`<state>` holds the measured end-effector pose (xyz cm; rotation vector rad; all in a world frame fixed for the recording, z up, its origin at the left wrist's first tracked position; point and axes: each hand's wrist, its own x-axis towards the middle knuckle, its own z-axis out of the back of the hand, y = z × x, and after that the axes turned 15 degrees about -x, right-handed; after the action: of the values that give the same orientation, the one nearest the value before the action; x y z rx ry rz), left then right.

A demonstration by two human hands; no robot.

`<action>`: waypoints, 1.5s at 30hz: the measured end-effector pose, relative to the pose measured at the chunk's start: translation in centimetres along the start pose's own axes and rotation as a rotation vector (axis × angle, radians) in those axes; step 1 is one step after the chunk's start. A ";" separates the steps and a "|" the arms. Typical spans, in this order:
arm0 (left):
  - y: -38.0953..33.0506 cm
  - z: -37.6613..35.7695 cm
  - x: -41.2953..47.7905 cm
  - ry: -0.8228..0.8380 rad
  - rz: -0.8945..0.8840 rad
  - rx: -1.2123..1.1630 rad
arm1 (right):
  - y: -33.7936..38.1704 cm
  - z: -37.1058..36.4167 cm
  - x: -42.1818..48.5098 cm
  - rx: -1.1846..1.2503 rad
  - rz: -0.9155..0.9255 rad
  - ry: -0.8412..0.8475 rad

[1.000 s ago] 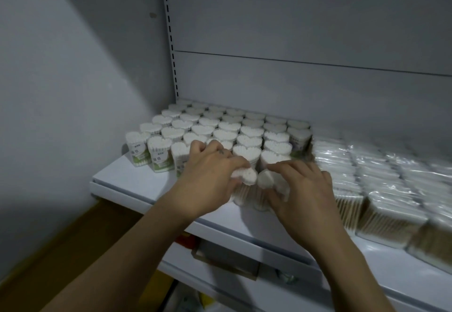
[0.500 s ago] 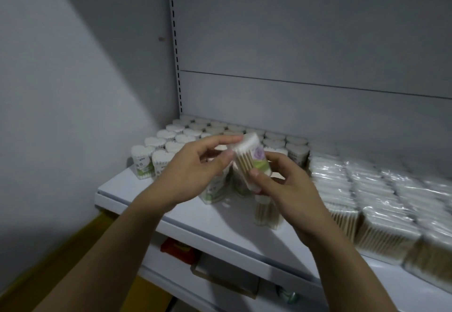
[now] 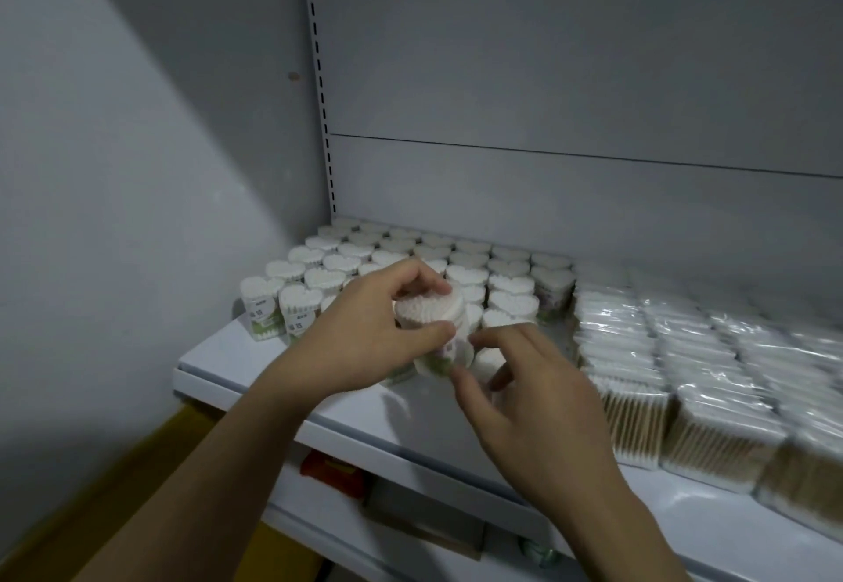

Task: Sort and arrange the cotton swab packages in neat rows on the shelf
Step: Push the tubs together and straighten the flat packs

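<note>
The left hand (image 3: 360, 335) gripped a clear heart-shaped plastic box of white cotton swabs (image 3: 426, 310), thumb and fingers clamped round its top, just above the white metal shelf (image 3: 255, 367). The right hand (image 3: 533, 394) curled at the box's lower end, and whether it pinched the box was unclear. Behind stood rows of matching heart-shaped boxes (image 3: 506, 285). Their green-and-white labels (image 3: 260, 314) were too blurred to read.

My white shelf (image 3: 237, 355) carries heart-shaped swab tubs (image 3: 508, 285) standing upright in tight rows at the back left. Just beside them on the right, plastic-wrapped swab packs (image 3: 711, 426) line up toward the front edge.
</note>
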<state>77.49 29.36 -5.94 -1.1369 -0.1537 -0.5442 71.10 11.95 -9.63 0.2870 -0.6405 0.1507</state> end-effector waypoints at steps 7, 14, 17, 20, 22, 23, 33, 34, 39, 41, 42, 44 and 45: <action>2.1 -1.3 0.4 0.166 -0.066 0.281 | -2.4 0.6 -1.2 -0.034 -0.115 -0.010; 4.5 -3.1 0.6 0.135 -0.169 0.590 | -3.3 0.3 -1.7 -0.019 -0.140 0.022; 4.8 -3.0 0.8 0.122 -0.171 0.583 | -3.6 0.2 -1.8 -0.007 -0.149 0.025; 4.8 -3.1 0.9 0.113 -0.147 0.542 | -3.7 0.1 -1.6 -0.002 -0.148 0.027; 4.8 -3.2 1.0 0.117 -0.126 0.542 | -3.9 0.0 -1.4 -0.005 -0.150 0.031; 4.8 -3.2 1.0 0.126 -0.102 0.540 | -4.0 -0.1 -1.3 -0.009 -0.148 0.035; 3.0 -3.8 -0.4 0.057 -0.178 0.489 | -4.5 -1.1 -1.5 -0.120 -0.098 0.131; 2.5 -4.2 -0.6 0.035 -0.216 0.469 | -4.5 -1.2 -1.6 -0.100 -0.102 0.133; 0.9 -6.2 -0.7 0.101 -0.262 0.528 | -4.8 -1.4 -2.0 0.008 -0.176 0.100; 1.1 -6.7 -0.5 0.102 -0.258 0.630 | -4.9 -1.5 -2.3 0.035 -0.197 0.096; 1.2 -6.9 -0.4 0.103 -0.252 0.683 | -5.0 -1.5 -2.5 0.057 -0.203 0.099; 1.3 -7.3 -0.2 0.116 -0.239 0.727 | -5.1 -1.6 -2.7 0.112 -0.225 0.130; 1.2 -7.4 -0.2 0.122 -0.237 0.714 | -5.1 -1.7 -2.8 0.137 -0.242 0.149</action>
<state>76.79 23.21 -10.16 -0.3900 -0.3479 -0.6928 70.95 7.49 -13.75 0.4784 -0.4445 -0.0164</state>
